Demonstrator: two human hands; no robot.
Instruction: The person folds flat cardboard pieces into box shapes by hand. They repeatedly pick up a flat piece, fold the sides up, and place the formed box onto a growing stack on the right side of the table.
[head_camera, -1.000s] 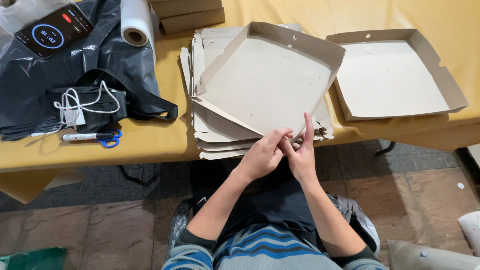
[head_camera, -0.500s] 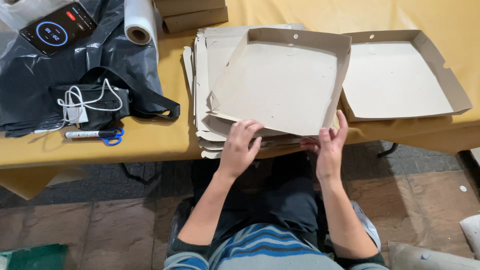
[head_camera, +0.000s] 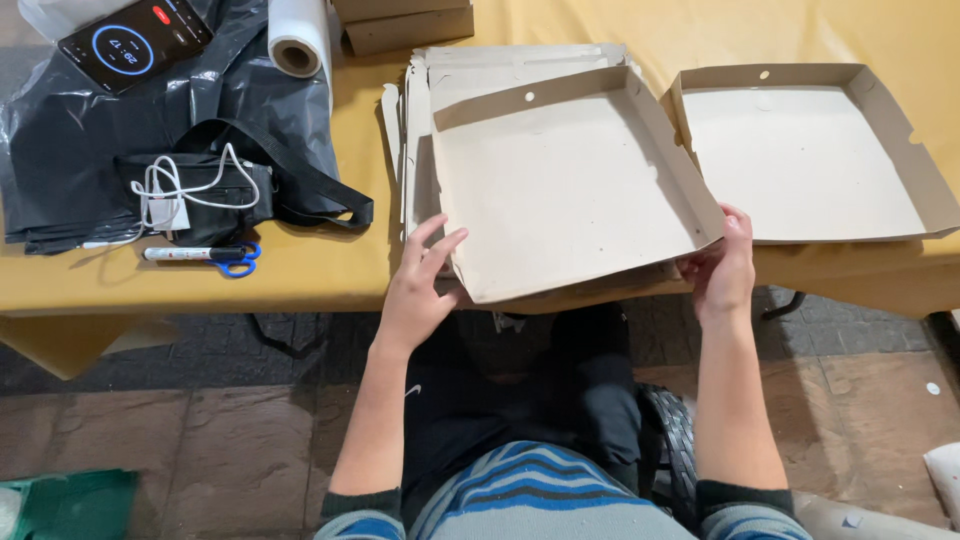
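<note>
A half-folded grey-brown cardboard box tray (head_camera: 565, 185), its back and right walls raised, lies tilted over the near edge of a table covered in yellow-ochre paper (head_camera: 300, 275), resting on a stack of flat, unfolded cardboard blanks (head_camera: 418, 150) of the same colour. The seated person's left hand (head_camera: 415, 290) presses against the tray's near left corner, fingers spread and extended, the thumb apart from the rest and touching the cardboard edge. The right hand (head_camera: 722, 265) grips the tray's near right corner, fingers curled together around the edge from below with the thumb on the outer wall. Just beside the tray on the right sits a finished square cardboard box tray (head_camera: 810, 160) with all four walls upright, touching or nearly touching the one in hand. To the left, well apart from the stack, a crumpled black plastic sheet (head_camera: 60, 170) spreads over the table, carrying a black pouch with a strap (head_camera: 215, 190), a coiled white cable with a plug (head_camera: 170, 195) and, at the far corner, a dark smartphone with a lit round dial on its screen (head_camera: 135, 40). A white marker pen (head_camera: 180, 254) and blue-handled scissors (head_camera: 238, 262) lie side by side at the sheet's near edge. A roll of clear plastic film (head_camera: 297, 40) stands near the table's far side, next to two stacked brown cardboard boxes (head_camera: 405, 22). Below the table edge, stone-tiled floor (head_camera: 180, 440) shows around the person's dark trousers and blue-striped top.
</note>
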